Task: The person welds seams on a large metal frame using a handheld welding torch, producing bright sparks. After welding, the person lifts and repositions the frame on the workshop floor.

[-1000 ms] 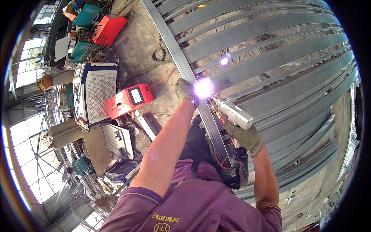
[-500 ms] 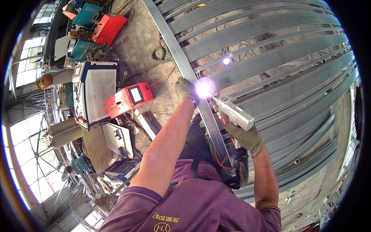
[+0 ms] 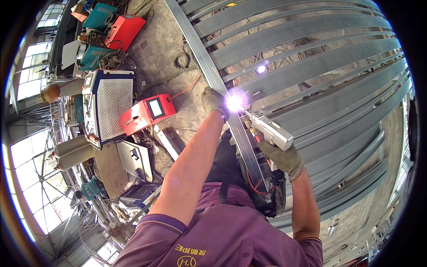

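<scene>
My right hand [image 3: 281, 158], in a green-grey work glove, is closed round a silver welding gun [image 3: 272, 131]. The gun's nozzle points up and left at a grey steel rail [image 3: 195, 51], where a bright arc [image 3: 234, 103] glows violet-white and throws sparks. Close to the arc on its left, my left hand [image 3: 212, 100], gloved alike, grips the rail's edge; its fingertips are partly hidden. Flat steel bars [image 3: 293, 55] run off to the right from the rail, several in parallel. Glare hides the joint itself.
A red machine with a screen [image 3: 149, 115] stands left on the floor, beside a white and blue cabinet [image 3: 114, 107]. Farther back are another red box [image 3: 126, 32] and teal machines [image 3: 98, 17]. Cables [image 3: 182, 61] lie on the concrete. A wire-guarded fan [image 3: 111, 224] is at lower left.
Both hands stay almost where they were. The arc keeps burning at nearly the same spot on the rail, with more sparks flying out now.
</scene>
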The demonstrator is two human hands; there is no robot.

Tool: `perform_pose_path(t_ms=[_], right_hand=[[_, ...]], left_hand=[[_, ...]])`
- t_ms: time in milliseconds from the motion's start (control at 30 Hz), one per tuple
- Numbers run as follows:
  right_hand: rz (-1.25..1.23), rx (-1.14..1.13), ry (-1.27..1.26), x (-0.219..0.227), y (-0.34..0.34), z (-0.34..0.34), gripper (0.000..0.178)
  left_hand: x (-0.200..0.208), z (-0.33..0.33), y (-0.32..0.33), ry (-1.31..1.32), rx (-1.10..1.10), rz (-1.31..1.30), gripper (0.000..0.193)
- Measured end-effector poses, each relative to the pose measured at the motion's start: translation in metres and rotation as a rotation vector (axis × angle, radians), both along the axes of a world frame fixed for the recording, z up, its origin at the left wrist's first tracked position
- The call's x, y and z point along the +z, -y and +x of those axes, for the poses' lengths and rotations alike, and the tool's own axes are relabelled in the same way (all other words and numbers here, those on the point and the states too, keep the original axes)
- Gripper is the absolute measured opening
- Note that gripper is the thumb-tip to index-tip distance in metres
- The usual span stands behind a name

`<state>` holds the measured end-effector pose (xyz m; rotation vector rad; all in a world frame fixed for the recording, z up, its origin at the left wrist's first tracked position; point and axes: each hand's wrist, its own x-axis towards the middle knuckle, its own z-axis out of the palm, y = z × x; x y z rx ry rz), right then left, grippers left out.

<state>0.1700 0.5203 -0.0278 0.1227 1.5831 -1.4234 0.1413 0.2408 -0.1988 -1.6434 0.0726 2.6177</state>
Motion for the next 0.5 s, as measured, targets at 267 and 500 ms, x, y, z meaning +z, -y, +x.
perform_pose_path(t_ms=[267,500], right_hand=[[-0.007,-0.009,-0.041,-0.004,-0.002,0.005,0.047],[0.038,0.001,-0.007,-0.001,-0.002,0.002,0.045]], left_hand=[[-0.042,0.003,0.008,-0.042,-0.152,-0.063,0.065],[-0.027,-0.002,0.005,0.017,-0.262,-0.097,0.053]])
